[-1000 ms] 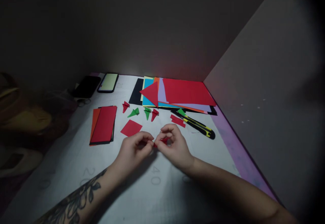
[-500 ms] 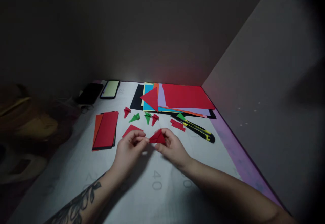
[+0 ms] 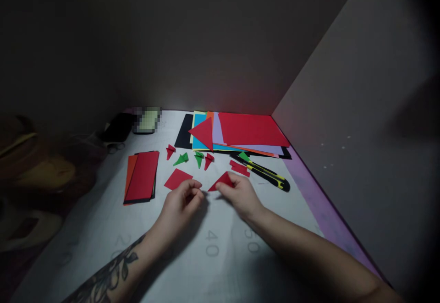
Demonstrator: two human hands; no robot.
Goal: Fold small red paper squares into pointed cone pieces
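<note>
1. White sheet (image 3: 220, 273), printed with numbers, lies beneath both hands.
2. Right hand (image 3: 243, 196): thumb and fingers pinch a red folded paper (image 3: 222, 180); its point faces the left fingertips, apart from them.
3. Left hand (image 3: 182, 200): fingers curled, thumb and index narrowly parted (slim gap visible).
4. Red square (image 3: 176, 178) lies just beyond the left fingers.
5. Yellow-and-black cutter (image 3: 270, 176) lies beyond the right fingers, rightward.

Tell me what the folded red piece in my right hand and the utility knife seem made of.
The folded red piece looks like matte paper or thin card: flat faces, crisp edges, no shine. The utility knife probably has a smooth plastic body, judging by its solid black and yellow parts.
</note>
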